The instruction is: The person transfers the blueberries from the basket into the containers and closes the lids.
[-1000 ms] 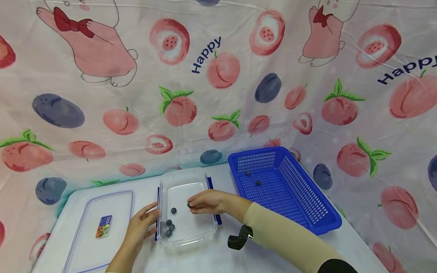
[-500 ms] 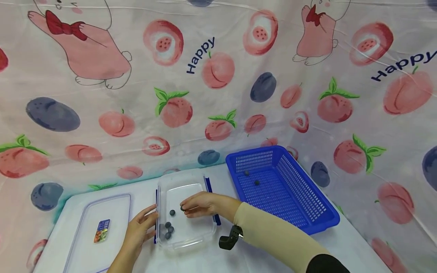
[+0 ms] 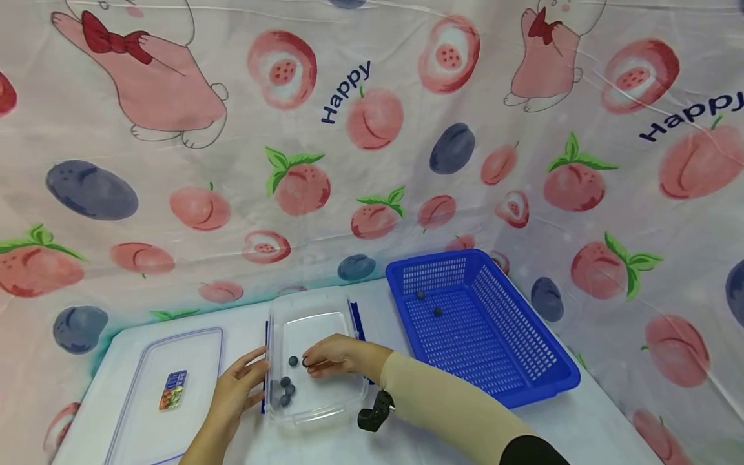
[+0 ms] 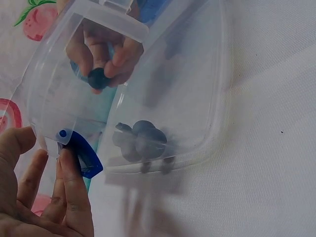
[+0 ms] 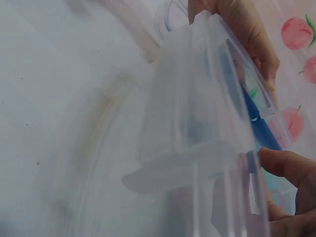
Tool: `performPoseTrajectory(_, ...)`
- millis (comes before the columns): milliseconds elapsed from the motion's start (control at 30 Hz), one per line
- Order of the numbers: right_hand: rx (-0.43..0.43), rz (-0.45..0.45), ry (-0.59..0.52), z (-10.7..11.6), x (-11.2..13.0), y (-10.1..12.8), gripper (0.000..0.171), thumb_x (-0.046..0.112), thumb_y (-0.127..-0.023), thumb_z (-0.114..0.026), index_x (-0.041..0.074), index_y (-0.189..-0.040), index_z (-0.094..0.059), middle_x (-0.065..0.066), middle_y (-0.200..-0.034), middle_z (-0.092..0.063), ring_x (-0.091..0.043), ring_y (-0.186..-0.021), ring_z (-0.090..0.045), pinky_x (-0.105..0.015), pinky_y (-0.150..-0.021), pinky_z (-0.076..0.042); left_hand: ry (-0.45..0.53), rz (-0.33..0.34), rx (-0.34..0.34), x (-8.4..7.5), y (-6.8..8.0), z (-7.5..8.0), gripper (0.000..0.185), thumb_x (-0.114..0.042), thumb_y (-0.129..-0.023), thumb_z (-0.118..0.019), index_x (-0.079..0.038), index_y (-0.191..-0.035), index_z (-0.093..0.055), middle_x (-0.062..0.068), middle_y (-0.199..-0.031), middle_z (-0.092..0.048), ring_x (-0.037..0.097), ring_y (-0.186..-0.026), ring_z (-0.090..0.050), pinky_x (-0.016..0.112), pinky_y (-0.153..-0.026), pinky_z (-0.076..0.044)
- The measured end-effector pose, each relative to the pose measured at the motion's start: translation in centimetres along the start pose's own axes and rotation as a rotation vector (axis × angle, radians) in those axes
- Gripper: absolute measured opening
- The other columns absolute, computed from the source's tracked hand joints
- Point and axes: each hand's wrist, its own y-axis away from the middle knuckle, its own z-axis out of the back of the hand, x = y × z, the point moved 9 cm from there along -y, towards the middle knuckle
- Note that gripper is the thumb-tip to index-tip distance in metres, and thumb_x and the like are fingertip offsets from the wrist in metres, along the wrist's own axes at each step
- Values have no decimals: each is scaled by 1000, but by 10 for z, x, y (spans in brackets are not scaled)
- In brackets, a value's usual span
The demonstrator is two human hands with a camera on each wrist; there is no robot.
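My right hand (image 3: 331, 355) pinches a blueberry (image 4: 98, 78) between fingertips and thumb, low inside a clear plastic container (image 3: 320, 410). Close by its fingertips, a single blueberry (image 3: 293, 361) lies on the container floor. Several more blueberries (image 3: 289, 390) cluster in the near left corner. My left hand (image 3: 235, 387) rests against the container's left side, its fingers fairly straight. In the left wrist view its fingertips touch the rim beside a blue latch (image 4: 85, 157). The right wrist view, partly blocked by the clear wall, shows right-hand fingers (image 5: 284, 165) but no blueberry.
A blue perforated basket (image 3: 494, 349) stands to the right with two dark blueberries (image 3: 438, 312) in it. On the left lies a clear lid (image 3: 139, 420) bearing a small label (image 3: 173, 390). A fruit-printed cloth (image 3: 325, 258) hangs behind the white table.
My right hand has moved left and slightly nearer inside the container, bringing the pinched blueberry close to the single one. The left hand stays at the container's side.
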Motion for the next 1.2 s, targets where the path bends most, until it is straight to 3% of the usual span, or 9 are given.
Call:
performPoseTrajectory(200, -37, -10, 11, -1, -8, -8, 13, -6, -87, -65, -4, -99, -71, -5, -71, -64, -11, -63, -60, -23, -69, -57, 6, 4, -8, 0, 0, 1, 61, -38, -93, -67, -11, -145, -48, 14, -138, -57, 18, -110, -62, 35, -82, -57)
performPoseTrajectory(700, -145, -34, 82, 1, -18, -12, 9, -9, -84, -68, -4, -91, -71, -8, -69, -66, -13, -61, -63, -33, -78, -59, 12, 7, -12, 0, 1, 1, 58, -34, -95, -66, -11, -145, -48, 16, -138, -57, 19, -110, -61, 35, -81, -57)
performPoseTrajectory(1200, -101, -48, 61, -2, -19, -9, 10, -4, -86, -66, -5, -95, -71, -9, -76, -65, -13, -62, -61, -31, -79, -59, 15, 8, -11, -2, 3, 0, 57, -33, -95, -65, -12, -145, -48, 16, -140, -55, 17, -109, -61, 33, -80, -57)
